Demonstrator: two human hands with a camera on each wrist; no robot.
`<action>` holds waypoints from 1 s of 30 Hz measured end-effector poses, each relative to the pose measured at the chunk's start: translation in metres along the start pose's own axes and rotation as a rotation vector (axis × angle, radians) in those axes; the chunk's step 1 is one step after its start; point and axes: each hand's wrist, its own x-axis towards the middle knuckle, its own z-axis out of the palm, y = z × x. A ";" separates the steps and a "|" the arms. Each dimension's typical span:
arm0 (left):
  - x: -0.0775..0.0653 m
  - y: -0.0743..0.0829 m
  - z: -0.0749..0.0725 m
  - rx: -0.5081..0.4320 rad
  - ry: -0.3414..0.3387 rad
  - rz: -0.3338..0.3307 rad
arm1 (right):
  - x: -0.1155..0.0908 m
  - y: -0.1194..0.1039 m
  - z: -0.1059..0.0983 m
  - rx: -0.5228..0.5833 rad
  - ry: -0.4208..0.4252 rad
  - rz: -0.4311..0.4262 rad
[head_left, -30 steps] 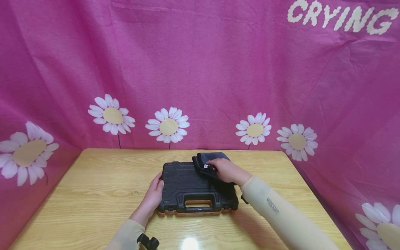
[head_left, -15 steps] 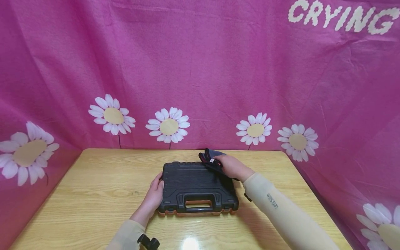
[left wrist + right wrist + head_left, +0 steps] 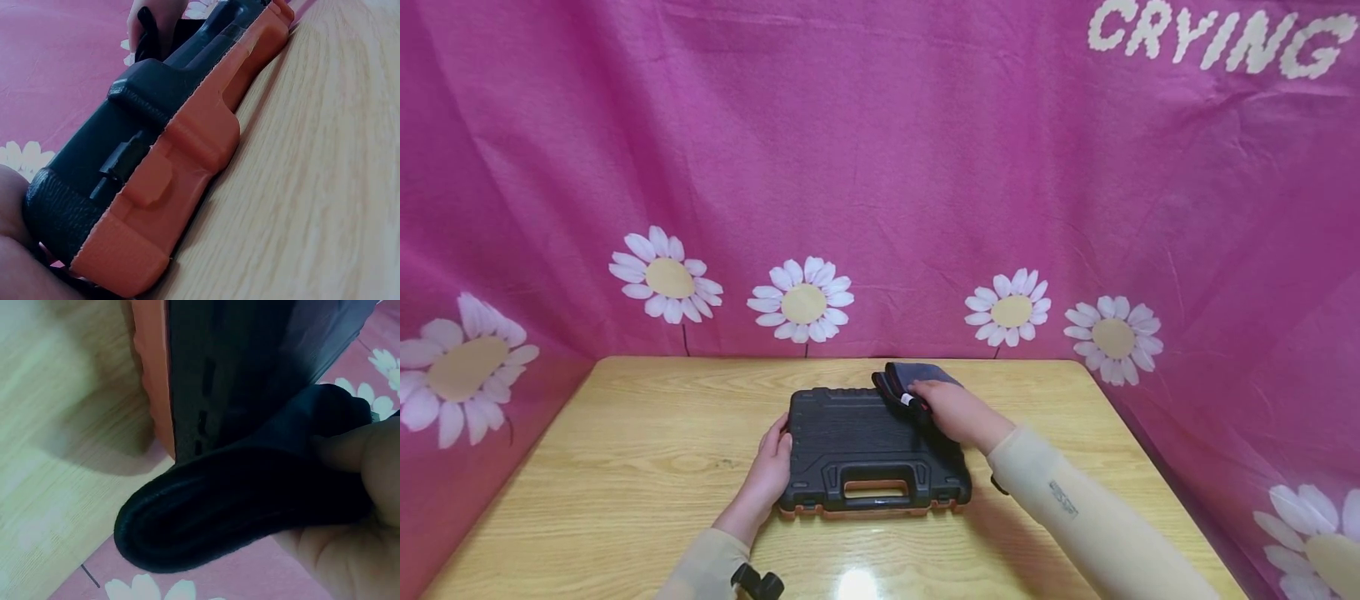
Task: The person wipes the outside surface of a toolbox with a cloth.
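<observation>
A black hard plastic tool case (image 3: pixel 857 429) with an orange lower shell (image 3: pixel 200 131) lies flat on the table, lid down over the shell and handle toward me. My left hand (image 3: pixel 767 471) rests against the case's left side, fingers along the edge; in the left wrist view part of it shows at the case's end. A folded dark grey-blue cloth (image 3: pixel 921 375) with black edges and a small white tag is gripped in my right hand (image 3: pixel 958 410). The cloth (image 3: pixel 219 500) lies over the lid's far right corner, hiding it. My thumb presses on the cloth's folds in the right wrist view.
The case sits on a light wood-grain table (image 3: pixel 655 442) whose far edge meets a pink curtain (image 3: pixel 880 183) printed with daisies. Curtain also hangs along both sides. A black wrist mount (image 3: pixel 756 582) is strapped at my left sleeve.
My right hand has moved the cloth rightward and away over the lid, then slightly back toward me. More of the lid shows now. My left hand and the case have stayed in place.
</observation>
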 end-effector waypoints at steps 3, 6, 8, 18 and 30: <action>0.000 0.000 0.000 -0.003 0.000 -0.002 | -0.007 -0.005 0.000 -0.002 -0.005 -0.013; 0.000 0.000 -0.001 -0.005 -0.003 -0.007 | -0.015 -0.011 0.001 -0.019 -0.003 -0.040; 0.000 0.001 -0.001 -0.011 -0.007 -0.011 | -0.022 -0.014 0.002 -0.023 0.007 -0.053; 0.000 0.001 0.003 -0.022 -0.007 -0.017 | -0.061 -0.034 0.001 0.004 0.012 -0.061; 0.000 0.001 0.002 -0.027 -0.011 -0.026 | -0.102 -0.058 -0.001 0.056 -0.065 -0.048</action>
